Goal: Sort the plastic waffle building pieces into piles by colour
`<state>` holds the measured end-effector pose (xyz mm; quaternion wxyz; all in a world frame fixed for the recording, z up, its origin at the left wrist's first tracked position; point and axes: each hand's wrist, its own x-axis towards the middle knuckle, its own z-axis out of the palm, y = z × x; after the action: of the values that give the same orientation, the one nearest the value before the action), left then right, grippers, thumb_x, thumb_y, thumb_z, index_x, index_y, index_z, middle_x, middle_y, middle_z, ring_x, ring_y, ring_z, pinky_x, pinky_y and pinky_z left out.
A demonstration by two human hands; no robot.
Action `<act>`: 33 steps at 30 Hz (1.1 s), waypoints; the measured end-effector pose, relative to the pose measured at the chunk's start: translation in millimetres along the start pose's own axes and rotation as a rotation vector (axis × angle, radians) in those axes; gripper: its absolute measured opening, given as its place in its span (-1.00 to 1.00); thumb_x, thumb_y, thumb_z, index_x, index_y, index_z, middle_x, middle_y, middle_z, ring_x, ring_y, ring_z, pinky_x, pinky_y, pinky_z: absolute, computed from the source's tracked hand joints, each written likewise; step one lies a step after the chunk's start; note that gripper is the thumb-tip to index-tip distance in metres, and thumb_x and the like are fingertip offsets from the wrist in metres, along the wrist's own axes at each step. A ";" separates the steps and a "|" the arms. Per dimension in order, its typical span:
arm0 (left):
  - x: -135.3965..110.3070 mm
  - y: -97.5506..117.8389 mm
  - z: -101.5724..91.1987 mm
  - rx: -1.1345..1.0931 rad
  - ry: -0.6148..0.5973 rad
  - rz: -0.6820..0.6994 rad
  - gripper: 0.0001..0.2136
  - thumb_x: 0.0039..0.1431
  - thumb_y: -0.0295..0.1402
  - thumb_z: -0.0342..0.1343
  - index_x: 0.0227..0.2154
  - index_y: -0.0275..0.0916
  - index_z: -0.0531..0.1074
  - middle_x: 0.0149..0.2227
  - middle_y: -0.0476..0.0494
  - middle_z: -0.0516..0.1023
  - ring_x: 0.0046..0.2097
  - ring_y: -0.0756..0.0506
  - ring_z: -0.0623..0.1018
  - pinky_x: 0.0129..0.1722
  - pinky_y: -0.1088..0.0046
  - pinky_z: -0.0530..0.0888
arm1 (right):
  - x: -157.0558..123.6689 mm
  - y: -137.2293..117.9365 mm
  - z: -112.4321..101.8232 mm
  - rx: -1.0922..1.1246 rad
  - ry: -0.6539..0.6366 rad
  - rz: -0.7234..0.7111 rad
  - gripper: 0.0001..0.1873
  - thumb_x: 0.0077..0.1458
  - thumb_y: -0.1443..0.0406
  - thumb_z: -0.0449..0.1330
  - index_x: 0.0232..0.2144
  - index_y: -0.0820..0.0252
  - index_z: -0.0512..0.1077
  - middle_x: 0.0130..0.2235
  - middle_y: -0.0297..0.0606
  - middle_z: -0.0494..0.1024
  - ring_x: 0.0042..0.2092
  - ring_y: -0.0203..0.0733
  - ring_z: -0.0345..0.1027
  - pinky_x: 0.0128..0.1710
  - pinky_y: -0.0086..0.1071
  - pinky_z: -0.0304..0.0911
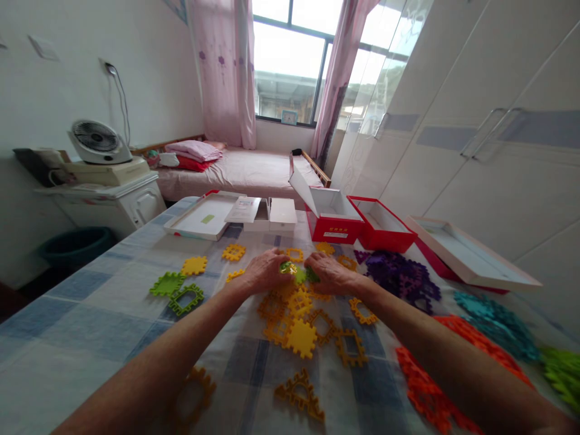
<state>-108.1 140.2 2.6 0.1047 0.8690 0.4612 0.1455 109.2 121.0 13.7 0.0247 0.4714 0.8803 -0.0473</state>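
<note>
My left hand (270, 270) is closed on a light green plastic building piece (289, 267) at its fingertips. Close beside it, my right hand (331, 273) has its fingers curled over a darker green piece (312, 275), mostly hidden by them. Another light green piece (299, 277) shows between the hands. Just below them lies a loose heap of yellow toothed pieces, among them a solid square (301, 338) and an open square frame (351, 347). A yellow triangle (301, 394) rests nearer to me. Two green pieces, one solid (167, 283) and one with a hole (185, 299), lie left.
Piles of purple (401, 279), teal (496, 320) and orange pieces (435, 362) spread along the right of the checked tablecloth (113, 338). Behind the hands stand a white tray-like lid (199, 217), small white boxes (281, 214) and red boxes (335, 229). A shallow lid (475, 254) sits far right.
</note>
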 end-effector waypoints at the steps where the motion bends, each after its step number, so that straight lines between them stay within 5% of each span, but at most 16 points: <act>1: 1.9 0.2 2.4 0.001 0.011 -0.010 -0.67 0.05 -0.18 0.11 -0.15 -0.19 0.50 -0.17 -0.20 0.46 -0.21 -0.14 0.49 -0.18 0.38 0.39 | -2.1 -1.5 0.8 -0.011 0.022 0.016 -0.60 -0.08 0.30 0.17 -0.13 0.29 0.30 -0.13 -0.09 0.32 -0.07 -0.04 0.20 -0.05 -0.23 0.13; 8: -9.2 -17.0 -9.1 -0.012 0.142 -0.169 -0.83 0.01 -0.45 -0.04 -0.39 -0.30 0.44 -0.33 -0.17 0.49 -0.27 -0.06 0.46 -0.26 0.48 0.32 | 7.4 -20.2 -7.4 0.085 0.119 0.155 -0.59 -0.04 0.29 0.09 -0.10 0.31 0.22 -0.13 -0.08 0.30 -0.19 -0.13 0.25 -0.19 -0.31 0.19; 13: -34.6 -51.7 -29.6 -0.072 0.181 -0.339 -0.77 0.05 -0.31 -0.06 -0.38 -0.31 0.46 -0.52 -0.07 0.46 -0.48 -0.01 0.41 -0.43 0.50 0.28 | 33.4 -30.7 -8.4 0.130 -0.027 -0.020 -0.45 -0.12 0.32 0.22 0.00 0.21 0.28 -0.03 -0.13 0.29 -0.02 -0.09 0.21 -0.02 -0.32 0.16; 18: -55.0 -71.2 -32.8 -0.056 0.279 -0.349 -0.64 0.10 -0.15 -0.03 -0.18 -0.28 0.46 -0.23 -0.16 0.50 -0.24 -0.10 0.50 -0.21 0.45 0.36 | 39.7 -30.1 -6.4 0.109 -0.037 -0.073 -0.49 -0.17 0.36 0.27 -0.09 0.29 0.31 -0.05 -0.09 0.31 -0.01 -0.07 0.17 0.00 -0.30 0.13; 23: -57.9 -52.8 -35.1 0.212 0.519 -0.219 -0.65 0.16 -0.26 -0.04 -0.04 -0.29 0.39 -0.12 -0.22 0.42 -0.06 -0.18 0.43 -0.02 0.34 0.34 | 28.5 -30.9 -10.4 0.110 0.072 0.058 -0.55 -0.15 0.36 0.23 -0.14 0.29 0.27 -0.12 -0.13 0.35 -0.12 -0.16 0.23 -0.13 -0.38 0.15; 25: -54.8 -40.8 -32.8 0.213 0.472 -0.151 -0.67 0.17 -0.30 -0.04 -0.04 -0.27 0.39 -0.13 -0.20 0.41 -0.06 -0.16 0.42 -0.02 0.37 0.35 | 28.6 -31.6 -14.5 0.119 0.122 0.160 -0.52 -0.10 0.34 0.20 -0.08 0.28 0.23 -0.10 -0.12 0.35 -0.14 -0.18 0.25 -0.18 -0.40 0.15; 28: -47.9 -24.4 -21.5 0.113 0.245 -0.116 -0.72 0.15 -0.34 -0.02 -0.09 -0.22 0.42 -0.13 -0.17 0.41 -0.11 -0.12 0.44 -0.07 0.40 0.36 | 38.3 -34.5 -18.2 0.127 0.148 0.300 -0.51 -0.04 0.19 0.19 -0.08 0.31 0.23 -0.13 -0.08 0.38 -0.19 -0.16 0.28 -0.28 -0.40 0.15; 33: -43.3 -12.0 -2.0 -0.003 -0.002 -0.075 -0.81 0.08 -0.33 0.07 -0.28 -0.16 0.53 -0.27 -0.11 0.46 -0.24 -0.06 0.46 -0.21 0.48 0.36 | 58.1 -47.7 -8.3 0.118 0.072 0.262 -0.53 -0.15 0.14 0.27 -0.19 0.28 0.33 -0.18 -0.13 0.43 -0.20 -0.15 0.31 -0.34 -0.42 0.13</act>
<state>-141.1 110.9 -6.1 0.1118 0.8511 0.4931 0.1415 37.3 143.6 19.7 -0.0289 0.5844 0.8072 -0.0785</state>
